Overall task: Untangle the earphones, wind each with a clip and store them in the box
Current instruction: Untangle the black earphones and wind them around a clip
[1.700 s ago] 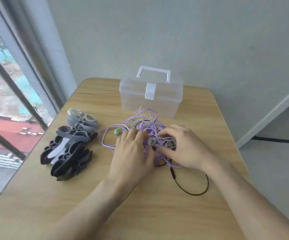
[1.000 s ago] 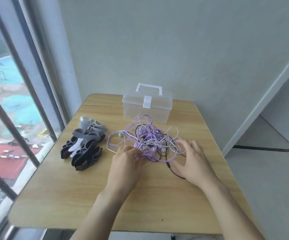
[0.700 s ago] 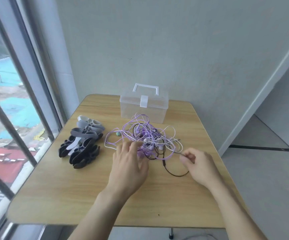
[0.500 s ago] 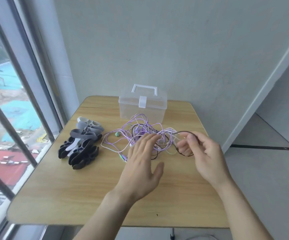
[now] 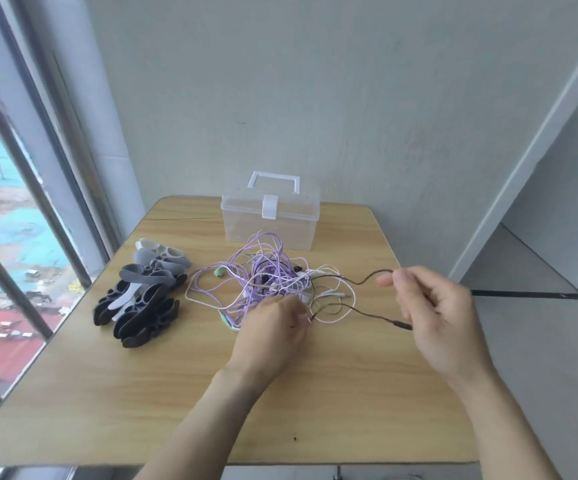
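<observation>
**Dark cable drawn out of the tangle**

Head view: on the wooden table [image 5: 114, 403] the tangle of earphones [image 5: 269, 285], mostly purple and white cords with a dark one running through, lies at the centre. The left hand [image 5: 271, 331] rests on its near edge, at about six o'clock of the heap; its fingers are curled down into the cords, though whether they actually pinch one I cannot tell. The right hand [image 5: 434, 308] is held out at three o'clock of the tangle, fingers bent together and pinching the dark cable [image 5: 367, 278], which runs back into the heap in two strands. The clear plastic box [image 5: 269, 220], lid closed and white handle up, stands just beyond the tangle at twelve o'clock. The pile of grey, black and white clips [image 5: 143, 293] lies at nine o'clock, beside the window [image 5: 7, 216].
</observation>
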Demonstrator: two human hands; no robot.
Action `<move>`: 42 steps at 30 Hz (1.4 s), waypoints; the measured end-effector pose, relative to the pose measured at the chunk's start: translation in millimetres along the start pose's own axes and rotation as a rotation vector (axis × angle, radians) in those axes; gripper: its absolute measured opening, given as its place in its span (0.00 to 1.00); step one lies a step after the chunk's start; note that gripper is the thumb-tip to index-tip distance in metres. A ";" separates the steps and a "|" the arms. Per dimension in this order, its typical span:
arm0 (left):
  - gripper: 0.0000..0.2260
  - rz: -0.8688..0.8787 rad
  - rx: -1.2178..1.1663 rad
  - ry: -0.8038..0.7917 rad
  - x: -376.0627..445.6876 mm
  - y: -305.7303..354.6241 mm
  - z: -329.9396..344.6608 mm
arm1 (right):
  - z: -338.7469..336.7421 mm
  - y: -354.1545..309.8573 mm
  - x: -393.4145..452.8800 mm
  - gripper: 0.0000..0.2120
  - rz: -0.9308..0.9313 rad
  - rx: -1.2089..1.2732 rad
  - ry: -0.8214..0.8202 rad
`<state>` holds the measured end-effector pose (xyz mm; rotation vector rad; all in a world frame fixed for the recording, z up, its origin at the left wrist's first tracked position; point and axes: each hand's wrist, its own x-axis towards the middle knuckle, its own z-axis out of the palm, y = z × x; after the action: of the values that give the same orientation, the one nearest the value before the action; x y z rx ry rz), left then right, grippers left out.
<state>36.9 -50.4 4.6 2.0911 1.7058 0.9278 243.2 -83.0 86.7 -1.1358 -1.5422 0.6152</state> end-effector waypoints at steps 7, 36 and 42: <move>0.05 -0.251 -0.022 0.207 12.9 -21.1 -29.1 | -26.4 41.9 12.7 0.15 0.263 0.200 0.390; 0.08 0.100 0.129 0.099 3.0 -26.2 -20.1 | 16.0 41.3 -6.6 0.17 0.498 -0.518 -0.561; 0.16 0.046 0.074 0.146 6.5 -29.7 -19.6 | 35.3 22.4 -11.5 0.11 0.500 -0.300 -0.915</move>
<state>2.2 -40.0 3.8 2.1653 1.7955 1.0712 217.4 -77.8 52.3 -1.6061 -2.1691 1.4147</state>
